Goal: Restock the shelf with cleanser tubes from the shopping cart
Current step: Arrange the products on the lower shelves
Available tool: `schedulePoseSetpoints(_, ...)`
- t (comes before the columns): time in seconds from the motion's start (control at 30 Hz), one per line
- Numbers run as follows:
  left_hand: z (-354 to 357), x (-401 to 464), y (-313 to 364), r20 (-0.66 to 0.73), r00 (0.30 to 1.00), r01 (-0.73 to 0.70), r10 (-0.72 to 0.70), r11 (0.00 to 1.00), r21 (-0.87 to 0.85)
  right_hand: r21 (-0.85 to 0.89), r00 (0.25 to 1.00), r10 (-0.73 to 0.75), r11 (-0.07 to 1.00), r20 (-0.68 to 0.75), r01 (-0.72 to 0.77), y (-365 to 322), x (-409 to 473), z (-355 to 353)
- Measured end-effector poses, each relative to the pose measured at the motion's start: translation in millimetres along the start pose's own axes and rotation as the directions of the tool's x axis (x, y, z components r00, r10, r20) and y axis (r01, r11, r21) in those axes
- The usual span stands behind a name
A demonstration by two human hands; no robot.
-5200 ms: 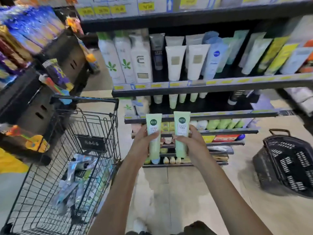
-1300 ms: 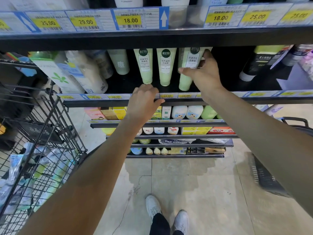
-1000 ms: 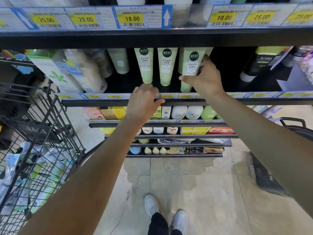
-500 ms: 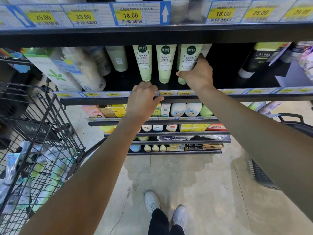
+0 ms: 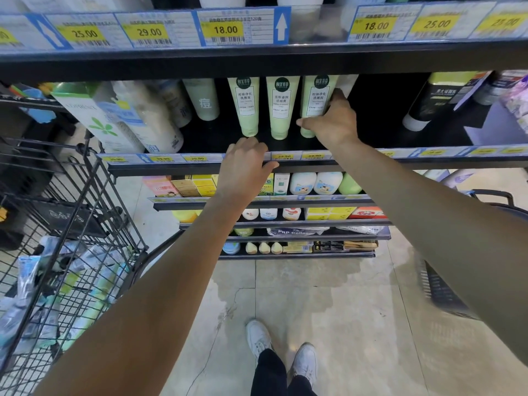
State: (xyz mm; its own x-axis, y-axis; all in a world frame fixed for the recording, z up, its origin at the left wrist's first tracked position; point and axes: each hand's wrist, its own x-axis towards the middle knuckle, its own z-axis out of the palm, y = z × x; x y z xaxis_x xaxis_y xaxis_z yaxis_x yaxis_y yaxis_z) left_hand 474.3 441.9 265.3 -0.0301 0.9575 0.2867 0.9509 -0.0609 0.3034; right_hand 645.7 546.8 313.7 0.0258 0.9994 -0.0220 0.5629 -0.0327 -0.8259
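Right hand: the right hand [image 5: 333, 125] gripped the rightmost green cleanser tube [image 5: 316, 101], thumb on its front near the cap end and fingers curled round its right side.
Left hand: the left hand [image 5: 244, 167] rested on the front edge of the shelf [image 5: 400, 164], fingers curled over the price-label strip; it held no product.
Cleanser tubes: three pale-green tubes stood cap-down side by side on the dark shelf, the left tube [image 5: 245, 105] and middle tube [image 5: 282, 105] free of either hand.
Neighbours: a grey-green tube [image 5: 202, 100] and white bottles [image 5: 148, 118] stood to the left; a dark tube [image 5: 437, 100] leaned at the right.
Shopping cart: the black wire cart [image 5: 85, 224] stood at the left, with more packaged tubes [image 5: 57, 281] lying in its basket.
Floor: white shoes [image 5: 281, 350] on pale tiles; a black hand basket [image 5: 445, 287] stood at the right.
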Motion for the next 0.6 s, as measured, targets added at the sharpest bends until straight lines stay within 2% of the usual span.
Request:
schedulePoseSetpoints(0.13, -8.9, -2.7, 0.7, 0.068, 0.998, -0.018, 0.018, 1.000, 0.005, -0.066, 0.998, 0.017, 0.998, 0.065, -0.013, -0.6, -9.0, -11.9)
schedulePoseSetpoints(0.27, -34.7, -16.4, 2.2, 0.069, 0.997, 0.037, -0.029, 0.993, -0.110, -0.186, 0.994, 0.028, 0.982, 0.110, -0.007, -2.9, -35.2, -30.7)
schedulePoseSetpoints(0.43, -76.6, -71.5, 12.6, -0.011, 0.994, 0.111, -0.112, 0.991, -0.075, -0.432, 0.961, -0.151, 0.869, 0.233, 0.242, -6.4, -107.9, -51.0)
schedulePoseSetpoints(0.6, -131.0, -139.3, 26.9, -0.079, 0.968, 0.235, -0.237, 0.971, -0.039, -0.447, 0.885, -0.299, 0.777, 0.358, 0.443, -28.0, -194.3, -61.4)
